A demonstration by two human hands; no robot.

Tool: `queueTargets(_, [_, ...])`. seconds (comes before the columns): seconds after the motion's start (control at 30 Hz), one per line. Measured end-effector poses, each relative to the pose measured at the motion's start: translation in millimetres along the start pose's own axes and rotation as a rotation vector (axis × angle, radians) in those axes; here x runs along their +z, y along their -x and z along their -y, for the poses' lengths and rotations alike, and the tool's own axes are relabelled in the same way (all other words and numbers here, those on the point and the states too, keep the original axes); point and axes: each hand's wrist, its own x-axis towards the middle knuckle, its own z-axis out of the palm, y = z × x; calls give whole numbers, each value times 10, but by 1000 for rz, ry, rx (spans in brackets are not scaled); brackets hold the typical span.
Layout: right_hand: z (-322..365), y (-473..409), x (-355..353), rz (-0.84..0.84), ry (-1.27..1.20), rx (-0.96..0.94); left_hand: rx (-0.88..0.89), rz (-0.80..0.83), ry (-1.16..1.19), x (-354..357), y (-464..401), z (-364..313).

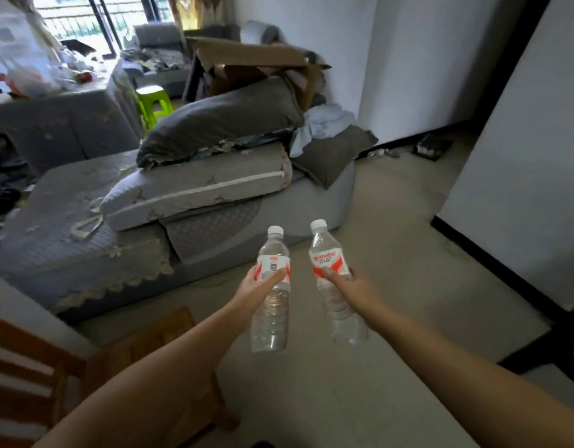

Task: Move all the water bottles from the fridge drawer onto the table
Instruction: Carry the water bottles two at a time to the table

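My left hand grips a clear water bottle with a white cap and a red-and-white label, upright in front of me. My right hand grips a second water bottle of the same kind, tilted slightly left at the top. Both bottles hang over the tiled floor. A cluttered table covered with a grey cloth stands far off at the upper left. No fridge or drawer is in view.
A grey sofa piled with cushions and a dark pillow fills the left and middle. A green plastic stool stands by the table. A wooden chair is at my lower left. White walls rise on the right.
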Motion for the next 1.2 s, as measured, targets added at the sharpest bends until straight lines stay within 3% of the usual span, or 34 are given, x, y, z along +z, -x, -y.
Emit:
queueTargets(0.3, [-75, -778, -861, -228, -53, 126, 1, 225, -208, 934, -1247, -351])
queueTargets(0.63, [358, -2208, -1805, -529, -87, 188, 158, 558, -414, 2154, -3030, -1276])
queueTargets(0.87, [414, -2547, -2418, -688, -182, 245, 90, 731, -427, 2981, -3743, -1484])
queueTargets(1.2, [76, -3065, -3825, -881, -272, 317, 15, 943, -529, 4805, -4504, -1454])
